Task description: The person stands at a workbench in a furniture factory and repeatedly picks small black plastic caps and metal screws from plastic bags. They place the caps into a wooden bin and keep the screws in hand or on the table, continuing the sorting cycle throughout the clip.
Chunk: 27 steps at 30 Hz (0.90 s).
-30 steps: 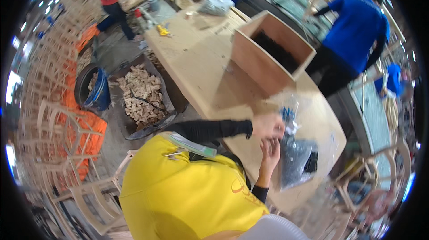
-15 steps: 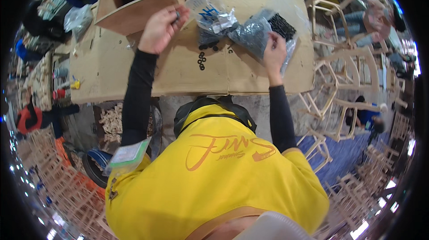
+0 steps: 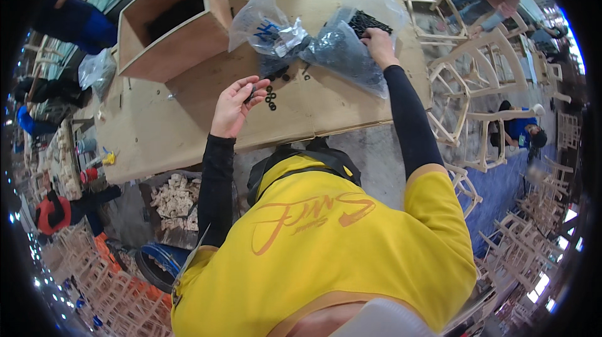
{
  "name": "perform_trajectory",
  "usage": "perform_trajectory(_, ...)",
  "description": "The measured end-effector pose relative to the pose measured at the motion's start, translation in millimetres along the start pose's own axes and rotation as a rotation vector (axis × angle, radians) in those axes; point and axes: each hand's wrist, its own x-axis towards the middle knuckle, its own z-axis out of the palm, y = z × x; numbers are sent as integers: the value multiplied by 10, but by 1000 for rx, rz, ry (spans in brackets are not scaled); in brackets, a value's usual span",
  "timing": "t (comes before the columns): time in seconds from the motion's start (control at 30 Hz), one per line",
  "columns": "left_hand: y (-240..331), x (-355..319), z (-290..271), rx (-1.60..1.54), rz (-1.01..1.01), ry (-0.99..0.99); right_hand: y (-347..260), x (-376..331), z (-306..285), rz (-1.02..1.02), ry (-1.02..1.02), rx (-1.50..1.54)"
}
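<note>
Over the near part of the table, my left hand (image 3: pixel 236 109) is turned partly palm up, its fingers curled round a small dark piece (image 3: pixel 249 94) that is too small to name surely. Just right of it lie several black washers (image 3: pixel 271 97). My right hand (image 3: pixel 380 47) reaches to the open mouth of a clear plastic bag (image 3: pixel 343 55). Its fingers are bent down on a heap of black screws (image 3: pixel 367 21); what the fingertips pinch is hidden. Between the hands stands a second clear bag (image 3: pixel 256 28) with dark small parts at its bottom.
An open wooden box (image 3: pixel 169 48) with dark contents stands on the far left of the cardboard-covered table (image 3: pixel 188 142). Unpainted chair frames (image 3: pixel 483 67) crowd the right side. A bin of wood offcuts (image 3: pixel 177 202) is below the left table edge. Other people work at both sides.
My left hand has come away from the wooden box, back beside the washers. My right hand has gone from above the bag's near side onto the black screws. The whole view has shifted slightly.
</note>
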Motion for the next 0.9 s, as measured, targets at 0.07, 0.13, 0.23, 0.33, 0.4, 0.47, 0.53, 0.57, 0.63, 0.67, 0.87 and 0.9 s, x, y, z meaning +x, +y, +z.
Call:
perform_trajectory(0.07,17,-31,11,1,4,6,80,-41,-40,38,94,41)
perform_trajectory(0.13,46,-15,53,8,-8,7,136,-83,-84,92,291,54)
perform_trajectory(0.23,5,26,87,-12,-55,54,124,-155,-177,273,362,598)
perform_trajectory(0.33,-35,72,175,23,-38,83,1,-182,-206,269,397,990)
perform_trajectory(0.4,-60,112,262,67,2,68,-137,-267,-240,310,360,1244)
perform_trajectory(0.47,-87,146,340,130,68,45,-450,-419,-327,355,254,1547)
perform_trajectory(0.53,-47,179,493,184,116,18,-806,-593,-415,388,125,1675)
perform_trajectory(0.57,-20,182,581,210,139,9,-965,-684,-418,405,54,1739)
perform_trajectory(0.63,41,192,771,265,220,10,-1255,-844,-355,437,-109,1791)
perform_trajectory(0.67,41,206,843,291,263,17,-1376,-917,-324,451,-199,1814)
perform_trajectory(0.87,-81,242,829,398,445,94,-1914,-1207,-238,597,-418,1848)
perform_trajectory(0.9,-102,215,814,450,497,138,-1944,-1231,-229,578,-442,1858)
